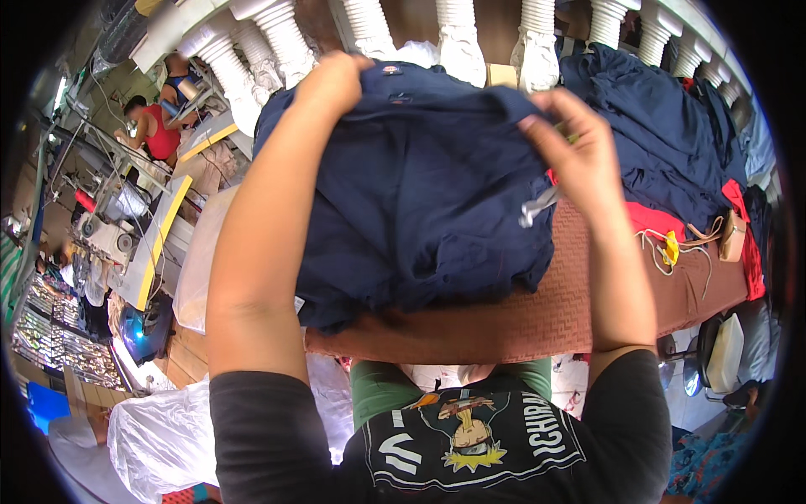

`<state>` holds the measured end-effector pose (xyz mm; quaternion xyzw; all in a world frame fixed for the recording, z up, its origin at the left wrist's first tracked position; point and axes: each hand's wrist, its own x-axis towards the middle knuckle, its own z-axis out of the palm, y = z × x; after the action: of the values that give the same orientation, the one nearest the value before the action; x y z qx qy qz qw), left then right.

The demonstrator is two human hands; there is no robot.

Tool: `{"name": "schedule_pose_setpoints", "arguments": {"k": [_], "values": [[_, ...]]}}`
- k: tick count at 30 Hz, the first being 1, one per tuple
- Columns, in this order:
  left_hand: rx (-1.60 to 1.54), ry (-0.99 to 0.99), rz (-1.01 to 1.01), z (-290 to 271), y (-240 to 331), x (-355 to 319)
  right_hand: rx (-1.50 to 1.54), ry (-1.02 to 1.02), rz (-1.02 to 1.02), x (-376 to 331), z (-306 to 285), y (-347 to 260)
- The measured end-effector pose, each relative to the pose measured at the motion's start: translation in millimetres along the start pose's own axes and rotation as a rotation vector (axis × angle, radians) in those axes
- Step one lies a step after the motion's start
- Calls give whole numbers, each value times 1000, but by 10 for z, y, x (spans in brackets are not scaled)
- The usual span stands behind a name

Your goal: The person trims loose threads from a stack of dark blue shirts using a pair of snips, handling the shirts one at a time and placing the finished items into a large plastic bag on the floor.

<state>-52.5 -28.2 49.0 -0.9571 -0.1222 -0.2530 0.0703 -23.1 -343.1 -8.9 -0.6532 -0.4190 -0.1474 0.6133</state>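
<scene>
Head view: navy cloth garment (403,202), creased, between both hands; left hand (332,84) closed on its upper edge, right hand (581,144) at opposite corner, grip undeterminable (blurred). Beneath hands: brown textured cloth (504,323). Behind left hand: crinkled translucent plastic (164,437), contents unclear.

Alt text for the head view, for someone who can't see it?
A person's left hand and right hand hold a navy garment at its far edge, over a brown-covered table. More navy clothing lies to the right.
</scene>
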Motion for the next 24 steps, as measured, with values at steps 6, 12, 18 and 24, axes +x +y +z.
{"name": "schedule_pose_setpoints", "arguments": {"k": [6, 12, 18, 24], "values": [[-317, 759, -371, -1076, -107, -349, -355, 338, -381, 840, -1222, 175], [-656, 392, -311, -442, 162, -2129, -373, -151, 22, -7, -1072, 527], [-437, 236, -272, -127, 82, -2740, -227, -389, 349, -795, -882, 837], [-788, 386, -140, -345, 623, -2310, -109, -172, 81, -603, -516, 173]]}}
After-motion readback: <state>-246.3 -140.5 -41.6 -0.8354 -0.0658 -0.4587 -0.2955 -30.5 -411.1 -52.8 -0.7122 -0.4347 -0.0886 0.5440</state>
